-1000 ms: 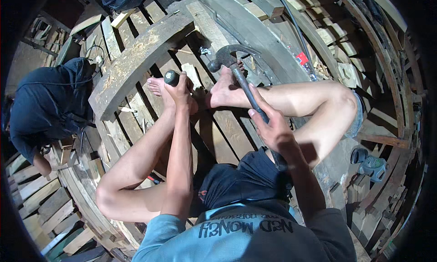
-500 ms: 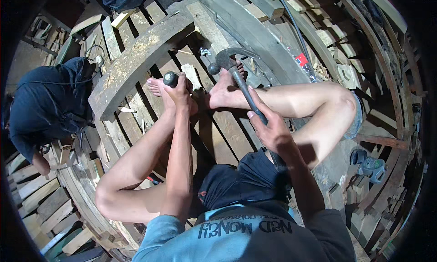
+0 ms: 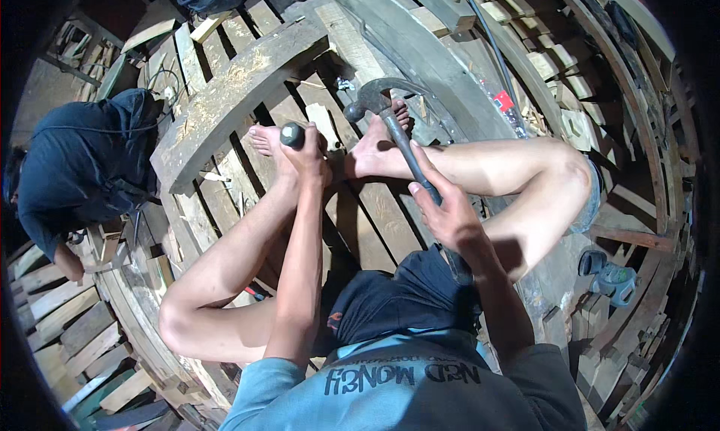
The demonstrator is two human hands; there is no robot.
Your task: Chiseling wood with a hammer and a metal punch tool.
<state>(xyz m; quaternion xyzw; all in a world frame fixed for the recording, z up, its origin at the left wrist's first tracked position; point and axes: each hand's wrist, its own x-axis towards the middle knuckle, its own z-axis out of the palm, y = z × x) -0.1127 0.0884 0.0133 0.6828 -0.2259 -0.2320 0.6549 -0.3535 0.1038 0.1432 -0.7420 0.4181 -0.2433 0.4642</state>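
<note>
My left hand (image 3: 306, 161), fingers wrapped, grips a tool by its dark round-ended handle (image 3: 292, 136). I see that handle nearly end-on, and the tool's lower part is hidden by my hand. My right hand (image 3: 450, 215) is closed round the dark shaft of a claw hammer (image 3: 409, 155). The hammer's head (image 3: 375, 98) is raised beside my right foot, apart from the other tool. Ahead of my left hand lies a thick curved wooden piece (image 3: 238, 94) with pale shavings on it. Wooden slats (image 3: 375, 206) run under my feet and bent legs.
Another person in dark clothing (image 3: 90, 157) bends over at the left. Stacked wood offcuts (image 3: 67, 318) fill the lower left. Long curved timbers (image 3: 450, 86) run along the right, with a dark cable (image 3: 487, 37) over them. A grey-green object (image 3: 613, 281) lies beyond my right knee.
My left hand and its tool have shifted slightly right and toward me. My right hand keeps the hammer in nearly the same place. The whole view has moved a little.
</note>
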